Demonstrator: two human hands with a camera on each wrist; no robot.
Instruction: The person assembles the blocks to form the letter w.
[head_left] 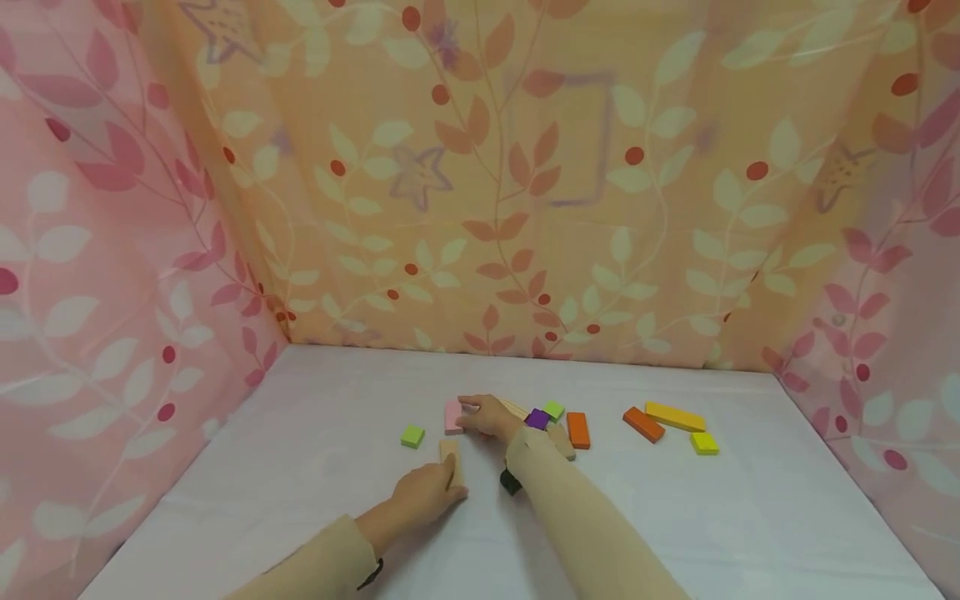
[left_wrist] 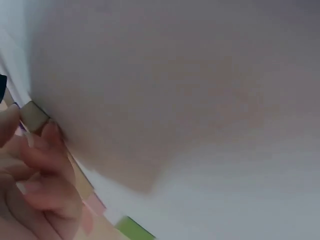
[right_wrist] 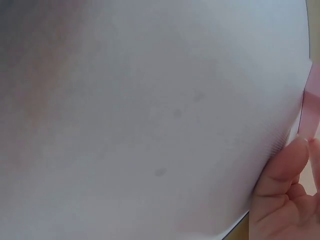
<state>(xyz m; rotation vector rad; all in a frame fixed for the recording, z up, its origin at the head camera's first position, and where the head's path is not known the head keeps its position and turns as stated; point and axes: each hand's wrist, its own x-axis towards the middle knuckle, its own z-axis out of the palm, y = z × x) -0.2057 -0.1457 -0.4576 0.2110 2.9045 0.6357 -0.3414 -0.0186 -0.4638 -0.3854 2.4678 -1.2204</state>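
My left hand (head_left: 427, 493) grips a plain wooden block (head_left: 448, 451) lying lengthwise away from me on the white surface. In the left wrist view the end of this wooden block (left_wrist: 34, 117) shows between the thumb and a fingertip. Farther off, my right hand (head_left: 491, 417) has its thumb and forefinger at a pink block (head_left: 453, 418), just beyond the wooden one. The right wrist view shows the thumb against an edge of the pink block (right_wrist: 311, 105). A small light green block (head_left: 412, 436) lies left of both.
Right of my right hand lie a purple block (head_left: 537, 418), a green block (head_left: 554, 410), a tan block (head_left: 561, 442) partly behind the sleeve, and an orange block (head_left: 578, 430). Farther right are another orange block (head_left: 643, 424), a long yellow block (head_left: 675, 416) and a small yellow block (head_left: 704, 443). Patterned cloth (head_left: 495, 275) hangs behind.
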